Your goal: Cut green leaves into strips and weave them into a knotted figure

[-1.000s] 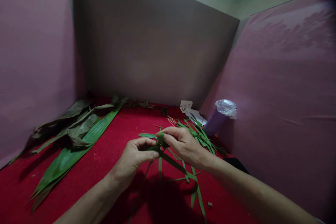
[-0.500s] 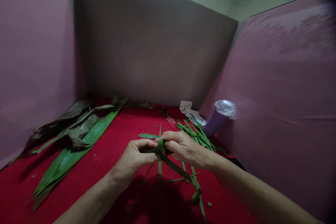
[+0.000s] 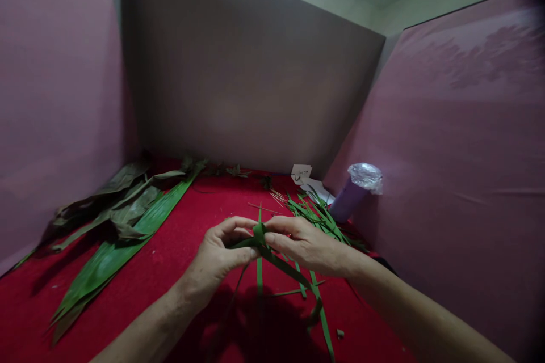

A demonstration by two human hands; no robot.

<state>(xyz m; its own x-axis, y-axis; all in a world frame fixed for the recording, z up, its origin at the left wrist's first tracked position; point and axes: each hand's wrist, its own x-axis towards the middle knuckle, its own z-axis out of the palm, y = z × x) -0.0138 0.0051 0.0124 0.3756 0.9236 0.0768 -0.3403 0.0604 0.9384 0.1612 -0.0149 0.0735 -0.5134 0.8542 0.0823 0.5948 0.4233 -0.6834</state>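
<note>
Between my two hands a green leaf strip [image 3: 259, 232] is folded into a small loop. My left hand [image 3: 223, 249] pinches it from the left, with thumb below and fingers above. From the right, the thumb and index finger of my right hand [image 3: 300, 241] close on the loop's edge. A long tail [image 3: 287, 269] of the strip hangs down to the right and curls at its end. Other thin green strips [image 3: 321, 317] lie on the red cloth [image 3: 179, 283] beneath. The inner side of the fold is hidden by my fingers.
Large green leaves [image 3: 114, 255] and dried brown leaves [image 3: 128, 210] lie on the left. At right sit a pile of cut strips [image 3: 319, 218], white papers [image 3: 317, 188] and a purple cup [image 3: 347, 198] with clear plastic over its top. Thin sticks [image 3: 277, 197] lie near the pile. Partitions stand around.
The right fingers have shifted slightly right and now pinch the loop's edge. The strip's end at the upper left no longer shows. The hanging tail has swung a little.
</note>
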